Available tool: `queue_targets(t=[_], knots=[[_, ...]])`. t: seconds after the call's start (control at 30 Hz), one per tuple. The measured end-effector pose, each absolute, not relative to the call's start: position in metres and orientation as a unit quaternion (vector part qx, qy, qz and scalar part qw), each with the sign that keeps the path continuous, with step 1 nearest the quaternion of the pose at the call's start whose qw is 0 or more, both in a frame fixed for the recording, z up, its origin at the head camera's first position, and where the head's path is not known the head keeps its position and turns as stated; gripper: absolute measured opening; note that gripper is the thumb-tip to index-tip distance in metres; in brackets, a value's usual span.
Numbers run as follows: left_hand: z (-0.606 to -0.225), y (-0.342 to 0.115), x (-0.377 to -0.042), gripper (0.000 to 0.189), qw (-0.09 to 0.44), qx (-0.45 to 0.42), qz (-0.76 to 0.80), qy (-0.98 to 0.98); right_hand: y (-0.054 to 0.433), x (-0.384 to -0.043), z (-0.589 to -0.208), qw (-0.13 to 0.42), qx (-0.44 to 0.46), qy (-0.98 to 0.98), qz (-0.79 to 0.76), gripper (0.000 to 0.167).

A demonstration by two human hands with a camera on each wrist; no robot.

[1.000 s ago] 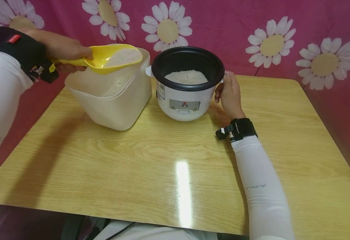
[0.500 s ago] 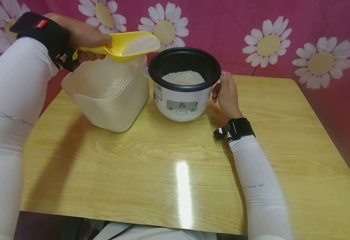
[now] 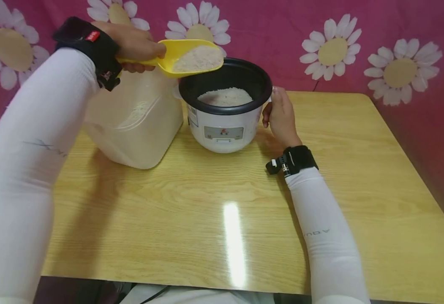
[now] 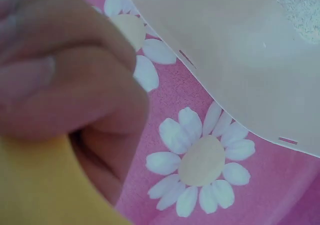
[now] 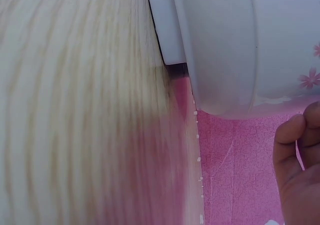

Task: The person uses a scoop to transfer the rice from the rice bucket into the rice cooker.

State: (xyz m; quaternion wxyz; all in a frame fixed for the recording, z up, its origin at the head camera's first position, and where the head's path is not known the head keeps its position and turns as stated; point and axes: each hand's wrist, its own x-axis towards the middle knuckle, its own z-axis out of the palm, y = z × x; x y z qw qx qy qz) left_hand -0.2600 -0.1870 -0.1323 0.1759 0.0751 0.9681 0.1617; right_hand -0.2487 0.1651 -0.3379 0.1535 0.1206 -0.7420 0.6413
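My left hand (image 3: 136, 44) grips the handle of a yellow scoop (image 3: 164, 63) heaped with rice (image 3: 200, 58). The scoop is held level, its front lip overlapping the left rim of a white rice cooker (image 3: 223, 141) in the head view. Inside the cooker's black inner pot (image 3: 257, 84) lies a layer of white rice (image 3: 227, 98). At the cooker's right side, my right hand (image 3: 282, 116) holds the small side handle, thumb on top and fingers curled below. In the left wrist view, curled fingers (image 4: 95, 85) cover part of the yellow scoop (image 4: 45, 185).
A translucent white bin (image 3: 142, 147) with some rice in it stands left of the cooker, partly under my left arm. Both stand on a wooden table (image 3: 176, 219) against a pink wall covering (image 3: 267, 29) with daisies.
My left hand has carried the loaded scoop rightward, from above the bin to the cooker's left rim. My right hand stays on the cooker's handle.
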Motion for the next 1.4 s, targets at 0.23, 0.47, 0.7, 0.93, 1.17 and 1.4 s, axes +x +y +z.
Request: queue_targets(t=[0.23, 0.47, 0.7, 0.93, 1.17, 1.4], knots=[[-0.136, -0.181, -0.286, 0.053, 0.189, 0.073, 0.108, 0.973, 0.16, -0.249, -0.337, 0.149, 0.123, -0.743, 0.641, 0.025], [-0.138, -0.176, -0.288, 0.05, 0.134, 0.134, 0.038, 0.981, 0.157, -0.247, -0.335, 0.146, 0.115, -0.747, 0.638, 0.025], [-0.138, -0.169, -0.288, 0.052, 0.099, 0.157, -0.019, 0.983, 0.157, -0.245, -0.335, 0.149, 0.118, -0.746, 0.638, 0.026], [-0.138, -0.159, -0.288, 0.052, 0.051, 0.173, -0.058, 0.982, 0.157, -0.245, -0.336, 0.151, 0.123, -0.744, 0.639, 0.025], [-0.144, -0.152, -0.29, 0.053, 0.022, 0.181, -0.072, 0.981, 0.159, -0.243, -0.335, 0.148, 0.121, -0.749, 0.635, 0.025], [-0.149, -0.146, -0.289, 0.05, 0.009, 0.18, -0.075, 0.981, 0.16, -0.243, -0.336, 0.143, 0.118, -0.749, 0.636, 0.026]])
